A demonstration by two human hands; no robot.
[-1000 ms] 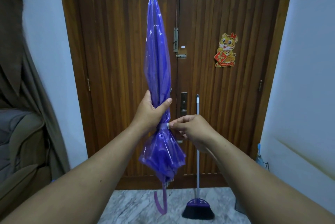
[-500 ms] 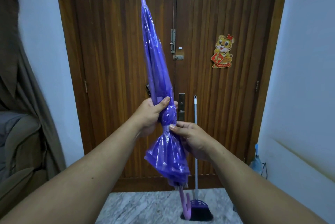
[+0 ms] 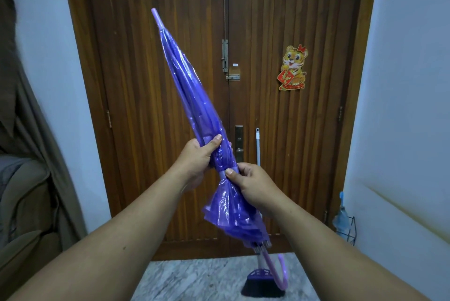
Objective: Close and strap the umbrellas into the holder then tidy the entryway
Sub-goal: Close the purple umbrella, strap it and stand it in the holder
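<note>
I hold a closed purple see-through umbrella in front of me, tilted with its tip up to the left and its curved handle down to the right. My left hand grips the folded canopy around its middle. Just below it, my right hand pinches the pale strap band wrapped round the canopy. A black wire umbrella holder stands low at the right wall with a light blue umbrella in it.
A brown wooden double door fills the view ahead, with a tiger sticker on its right leaf. A broom leans against the door on the marble floor. A sofa and a brown curtain are on the left.
The umbrella has tilted from upright, its tip swinging left and its handle right. My right hand has shifted from beside the strap to gripping around the canopy at the band.
</note>
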